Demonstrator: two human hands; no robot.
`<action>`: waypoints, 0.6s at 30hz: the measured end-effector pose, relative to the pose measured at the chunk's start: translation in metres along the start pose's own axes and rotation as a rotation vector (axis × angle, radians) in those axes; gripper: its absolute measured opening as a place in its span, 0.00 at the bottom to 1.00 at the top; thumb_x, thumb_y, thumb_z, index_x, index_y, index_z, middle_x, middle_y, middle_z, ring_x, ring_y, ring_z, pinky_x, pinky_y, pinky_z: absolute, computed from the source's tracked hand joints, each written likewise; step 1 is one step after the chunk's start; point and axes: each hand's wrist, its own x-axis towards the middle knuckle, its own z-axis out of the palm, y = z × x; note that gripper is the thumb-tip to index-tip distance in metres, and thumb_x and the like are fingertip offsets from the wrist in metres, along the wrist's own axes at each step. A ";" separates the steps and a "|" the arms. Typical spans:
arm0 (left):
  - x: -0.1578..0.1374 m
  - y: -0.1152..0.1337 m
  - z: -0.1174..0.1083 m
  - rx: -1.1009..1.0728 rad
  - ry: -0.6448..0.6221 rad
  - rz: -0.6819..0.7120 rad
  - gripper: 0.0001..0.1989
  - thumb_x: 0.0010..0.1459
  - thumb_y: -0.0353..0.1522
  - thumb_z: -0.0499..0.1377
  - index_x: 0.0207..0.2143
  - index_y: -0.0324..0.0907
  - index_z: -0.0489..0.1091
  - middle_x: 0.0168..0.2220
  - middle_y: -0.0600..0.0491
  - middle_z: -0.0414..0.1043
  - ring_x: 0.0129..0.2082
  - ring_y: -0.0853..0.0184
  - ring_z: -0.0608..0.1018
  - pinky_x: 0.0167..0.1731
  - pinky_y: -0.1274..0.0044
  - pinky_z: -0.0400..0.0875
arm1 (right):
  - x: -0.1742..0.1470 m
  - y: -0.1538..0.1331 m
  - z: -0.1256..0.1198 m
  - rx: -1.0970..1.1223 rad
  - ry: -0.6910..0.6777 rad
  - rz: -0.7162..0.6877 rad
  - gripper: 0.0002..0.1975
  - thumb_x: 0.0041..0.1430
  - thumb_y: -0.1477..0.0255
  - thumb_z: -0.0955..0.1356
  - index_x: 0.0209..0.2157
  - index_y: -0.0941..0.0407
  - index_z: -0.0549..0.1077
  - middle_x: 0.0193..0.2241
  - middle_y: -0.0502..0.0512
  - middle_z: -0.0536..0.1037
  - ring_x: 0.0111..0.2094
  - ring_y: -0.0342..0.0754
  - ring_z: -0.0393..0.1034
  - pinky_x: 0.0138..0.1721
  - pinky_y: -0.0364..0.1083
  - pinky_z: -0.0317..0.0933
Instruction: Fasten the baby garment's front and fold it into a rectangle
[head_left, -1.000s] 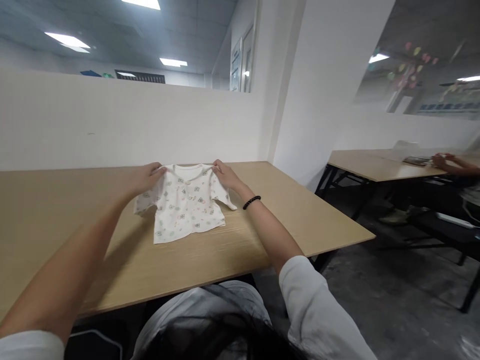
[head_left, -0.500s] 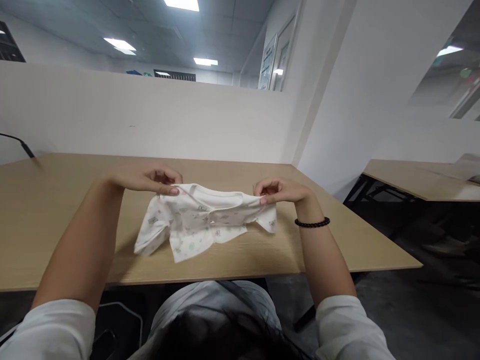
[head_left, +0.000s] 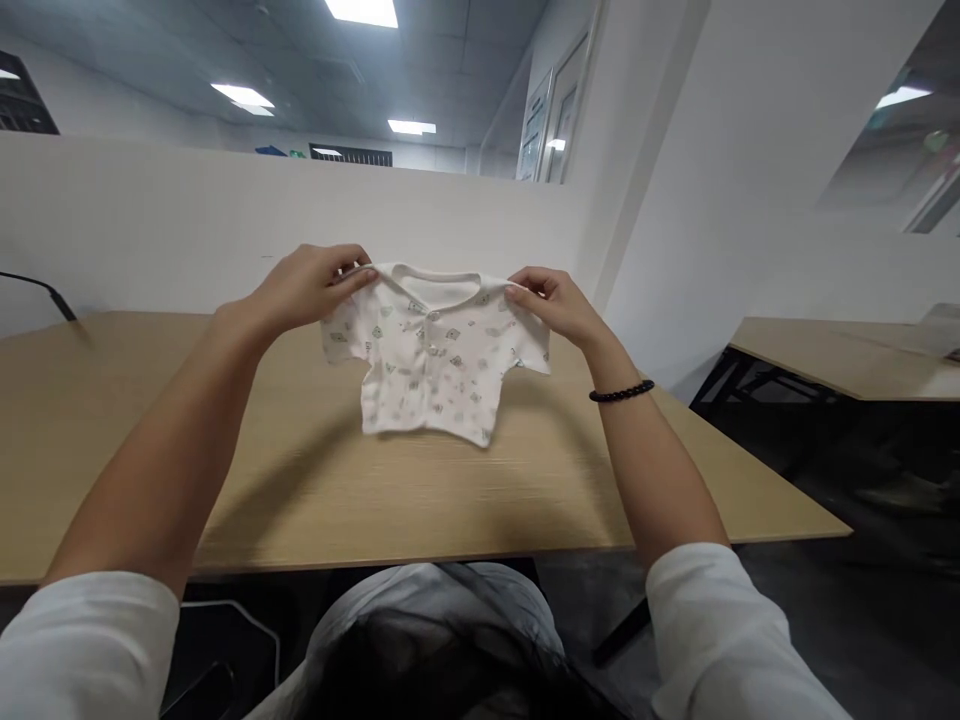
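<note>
A small white baby shirt (head_left: pixel 431 360) with short sleeves, a buttoned front and a scattered print hangs spread out over the wooden table (head_left: pixel 450 510). My left hand (head_left: pixel 319 285) pinches it at the shoulder on the left side of the neckline. At the opposite shoulder, my right hand (head_left: pixel 555 305) grips the cloth between thumb and fingers. The shirt's front faces me, with its neck opening at the top and the hem hanging down. A dark beaded bracelet (head_left: pixel 621 391) circles my right wrist.
A low white partition (head_left: pixel 187 220) stands behind the table. A black cable (head_left: pixel 56 298) reaches the table at the far left. To the right is a second table (head_left: pixel 840 355) with black legs. Below the near edge on the left, a dark chair (head_left: pixel 217 650) is partly visible.
Both hands have risen and moved away from me, lifting the shirt. Its crumpled lower part has dropped open, so the whole front now hangs flat.
</note>
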 end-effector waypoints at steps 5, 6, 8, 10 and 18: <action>-0.035 -0.003 0.013 -0.002 -0.283 0.140 0.20 0.60 0.49 0.51 0.36 0.45 0.74 0.29 0.52 0.72 0.30 0.62 0.72 0.30 0.76 0.60 | -0.047 0.001 0.014 -0.092 -0.208 -0.031 0.15 0.58 0.57 0.70 0.38 0.54 0.79 0.34 0.55 0.74 0.36 0.48 0.66 0.35 0.46 0.60; -0.048 0.000 0.019 -0.040 -0.421 0.199 0.19 0.60 0.48 0.52 0.34 0.45 0.74 0.28 0.52 0.71 0.29 0.63 0.72 0.29 0.76 0.59 | -0.063 0.003 0.020 -0.083 -0.304 -0.024 0.14 0.59 0.58 0.69 0.39 0.54 0.79 0.35 0.55 0.74 0.36 0.48 0.67 0.36 0.46 0.60; -0.076 0.010 0.036 -0.112 -0.704 0.305 0.14 0.58 0.44 0.55 0.30 0.45 0.73 0.27 0.52 0.72 0.27 0.64 0.71 0.28 0.76 0.60 | -0.097 0.007 0.038 -0.057 -0.494 -0.030 0.13 0.61 0.61 0.68 0.41 0.53 0.79 0.37 0.56 0.75 0.38 0.48 0.68 0.38 0.46 0.61; -0.105 0.023 0.054 -0.134 -0.882 0.341 0.10 0.56 0.39 0.57 0.27 0.44 0.72 0.26 0.53 0.71 0.26 0.64 0.71 0.28 0.75 0.60 | -0.132 0.011 0.056 -0.043 -0.638 -0.025 0.11 0.62 0.64 0.68 0.39 0.53 0.79 0.36 0.55 0.75 0.40 0.48 0.68 0.42 0.46 0.61; -0.161 0.049 0.064 -0.295 -1.089 0.318 0.21 0.49 0.49 0.64 0.40 0.46 0.73 0.35 0.52 0.74 0.33 0.61 0.75 0.31 0.76 0.65 | -0.200 -0.001 0.074 -0.069 -0.715 0.176 0.13 0.60 0.60 0.69 0.43 0.53 0.77 0.36 0.54 0.76 0.37 0.48 0.69 0.38 0.45 0.62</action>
